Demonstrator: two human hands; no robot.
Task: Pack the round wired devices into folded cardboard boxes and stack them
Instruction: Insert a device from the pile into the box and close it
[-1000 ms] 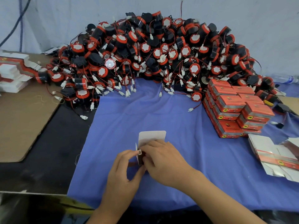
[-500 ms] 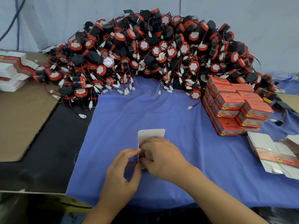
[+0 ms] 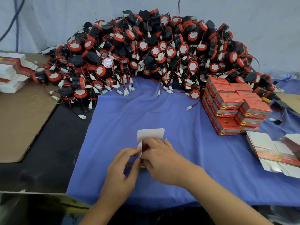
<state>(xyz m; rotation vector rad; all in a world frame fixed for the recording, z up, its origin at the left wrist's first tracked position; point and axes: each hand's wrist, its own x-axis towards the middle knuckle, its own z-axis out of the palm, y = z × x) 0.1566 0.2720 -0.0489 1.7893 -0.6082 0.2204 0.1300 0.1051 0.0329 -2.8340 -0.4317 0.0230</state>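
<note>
A small cardboard box [image 3: 150, 134] sits on the blue cloth [image 3: 162, 114] near the front, its white top flap standing open. My left hand [image 3: 123, 169] pinches the box's left side flap. My right hand [image 3: 162, 158] covers the box's right side and grips it, hiding most of the red body. A big heap of round black-and-red wired devices [image 3: 154, 51] fills the back of the table. Closed red boxes [image 3: 233, 108] are stacked at the right.
Flat unfolded box blanks [image 3: 276, 153] lie at the right edge. More flat blanks [image 3: 11, 70] are piled at the far left on a brown cardboard sheet [image 3: 21, 114]. Loose white connectors on red wires trail onto the cloth.
My hands shifted slightly on the box; the left fingers moved up to the side flap and the box's red side now shows between my hands.
</note>
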